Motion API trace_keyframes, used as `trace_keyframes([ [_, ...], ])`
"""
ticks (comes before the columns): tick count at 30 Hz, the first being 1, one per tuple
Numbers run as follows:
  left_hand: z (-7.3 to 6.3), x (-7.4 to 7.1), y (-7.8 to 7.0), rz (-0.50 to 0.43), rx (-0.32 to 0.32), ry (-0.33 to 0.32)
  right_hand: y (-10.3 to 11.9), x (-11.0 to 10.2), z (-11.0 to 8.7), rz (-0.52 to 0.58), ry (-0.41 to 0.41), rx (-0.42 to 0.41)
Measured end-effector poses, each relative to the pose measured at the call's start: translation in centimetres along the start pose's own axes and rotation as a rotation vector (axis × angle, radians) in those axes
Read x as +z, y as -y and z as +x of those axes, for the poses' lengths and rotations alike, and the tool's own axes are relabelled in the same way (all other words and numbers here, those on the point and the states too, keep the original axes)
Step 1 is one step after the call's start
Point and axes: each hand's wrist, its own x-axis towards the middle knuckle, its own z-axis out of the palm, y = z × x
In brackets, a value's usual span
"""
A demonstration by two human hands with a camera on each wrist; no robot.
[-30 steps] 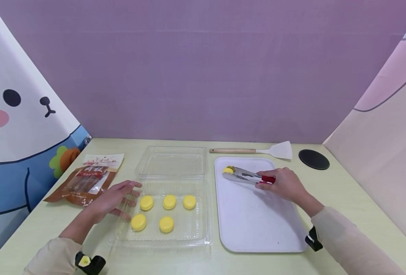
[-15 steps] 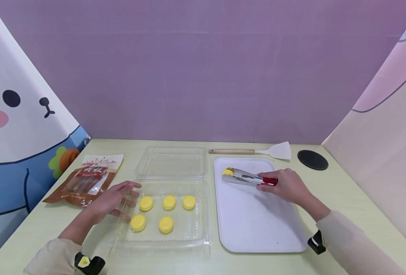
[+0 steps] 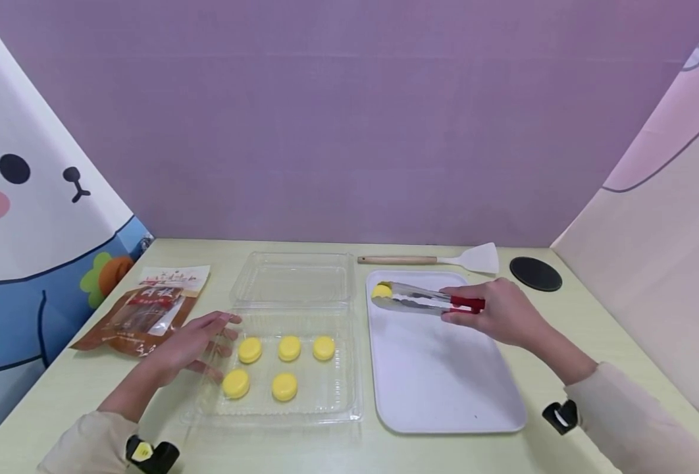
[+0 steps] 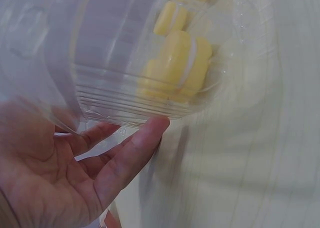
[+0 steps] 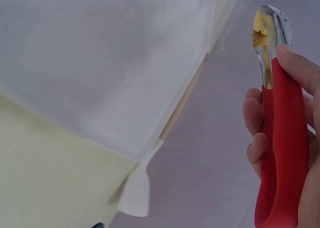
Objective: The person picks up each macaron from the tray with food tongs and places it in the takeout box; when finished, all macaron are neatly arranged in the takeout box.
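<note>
My right hand point(image 3: 509, 313) grips a pair of metal tongs point(image 3: 417, 291) by its red handles. Between the tongs' tips is a yellow macaron point(image 3: 382, 290), over the far left corner of the white tray point(image 3: 444, 375). To the left, a clear plastic clamshell box point(image 3: 349, 398) lies with its lid folded back. Several yellow macarons point(image 3: 284, 387) with pale filling sit in its base in two rows. My left hand point(image 3: 186, 345) is at the box's left side, fingertips against the ribbed wall point(image 4: 130, 100), with a macaron point(image 4: 177, 58) just inside.
A brown and white food packet point(image 3: 148, 309) lies left of the box. Behind the tray is a white spatula point(image 3: 480, 259) with a wooden handle, and a black round disc point(image 3: 536, 274) lies to its right. A purple backdrop point(image 3: 349, 131) closes off the table's far edge.
The tongs' tips and the macaron have shifted a little left over the tray's far corner, and the right wrist has swung right. The tongs' arms look wider apart. The left hand has stayed put.
</note>
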Motion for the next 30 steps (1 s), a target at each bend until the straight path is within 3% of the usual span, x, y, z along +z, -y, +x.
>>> trace_keyframes([
  [14,0.0,-0.1,0.3,0.002,0.010,0.000,4.7,-0.4,0.9,0.065,0.057,-0.233],
  [24,0.1,0.0,0.3,0.006,0.014,0.000,7.5,-0.2,1.4,0.074,0.211,-0.263],
  [30,-0.1,0.0,0.1,-0.001,0.017,0.002,8.5,0.3,1.8,0.036,0.249,-0.335],
])
